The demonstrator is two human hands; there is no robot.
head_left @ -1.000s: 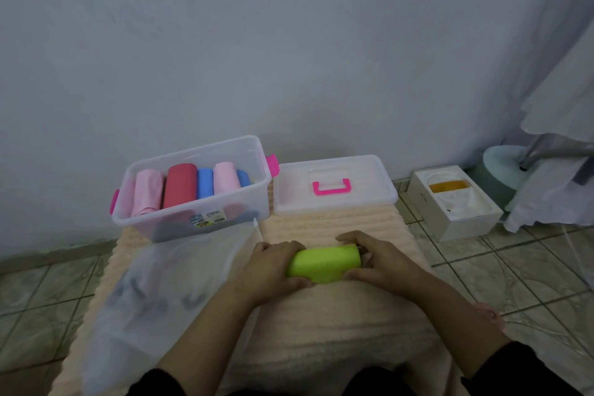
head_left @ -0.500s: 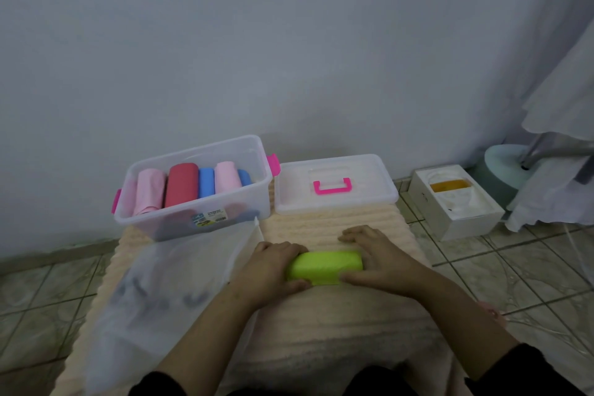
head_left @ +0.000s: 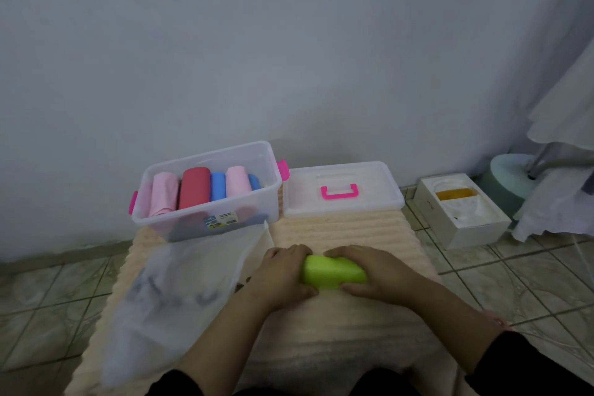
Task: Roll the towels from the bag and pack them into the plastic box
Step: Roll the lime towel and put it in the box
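Two hands were clamped on the green towel roll [head_left: 334, 272] near centre on the cream mat [head_left: 353, 235], the left hand [head_left: 284, 273] curled round its left end and the right hand [head_left: 374, 275] wrapped over its right end. If either grip slackened on the lift, the roll looked likely to spring loose before reaching the plastic box [head_left: 205, 190], far left and already well filled with rolled towels. Going left to right, the translucent bag [head_left: 180, 292] blurred whatever remained inside, fingers hid both roll ends, and the lid [head_left: 342, 190] lay off at far right.
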